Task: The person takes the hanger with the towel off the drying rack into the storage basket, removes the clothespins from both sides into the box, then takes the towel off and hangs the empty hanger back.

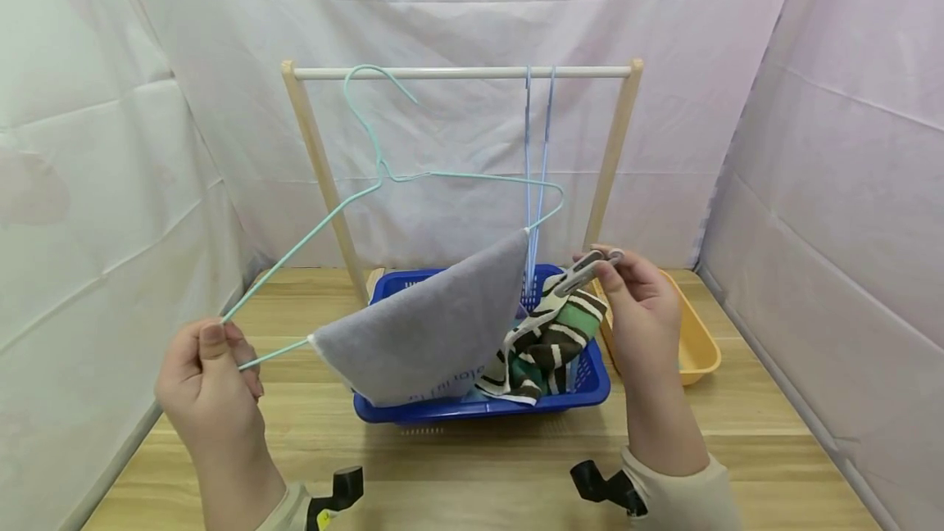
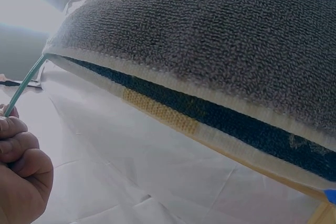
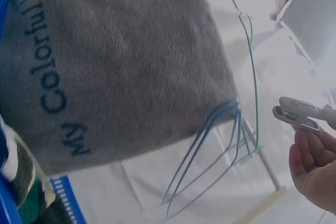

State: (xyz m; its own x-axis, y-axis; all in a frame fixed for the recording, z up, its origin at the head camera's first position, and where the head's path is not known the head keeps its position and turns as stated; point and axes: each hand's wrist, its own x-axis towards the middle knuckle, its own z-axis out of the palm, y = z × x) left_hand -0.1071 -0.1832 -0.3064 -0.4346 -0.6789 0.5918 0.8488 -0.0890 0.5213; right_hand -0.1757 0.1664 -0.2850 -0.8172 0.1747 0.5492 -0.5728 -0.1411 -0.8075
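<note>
My left hand (image 1: pixel 214 383) grips the left corner of a mint-green wire hanger (image 1: pixel 295 246), lifted in front of a rack. Folded over the hanger's lower bar is a grey towel (image 1: pixel 435 326) with blue lettering, "My Colorful Life" in the right wrist view. The left wrist view shows the towel's two layers parted along a pale edge (image 2: pixel 173 80). In my right hand (image 1: pixel 645 310) a grey clothespin (image 3: pixel 299 113) is pinched between thumb and fingers, its tip pointing toward the towel's right end, apart from it.
Behind the towel stands a blue basket (image 1: pixel 487 410) holding a striped green, brown and white cloth (image 1: pixel 564 342). A yellow tray (image 1: pixel 701 342) sits at the right. Two blue hangers (image 1: pixel 528 146) hang from the rack's white rod (image 1: pixel 465 72), between wooden posts.
</note>
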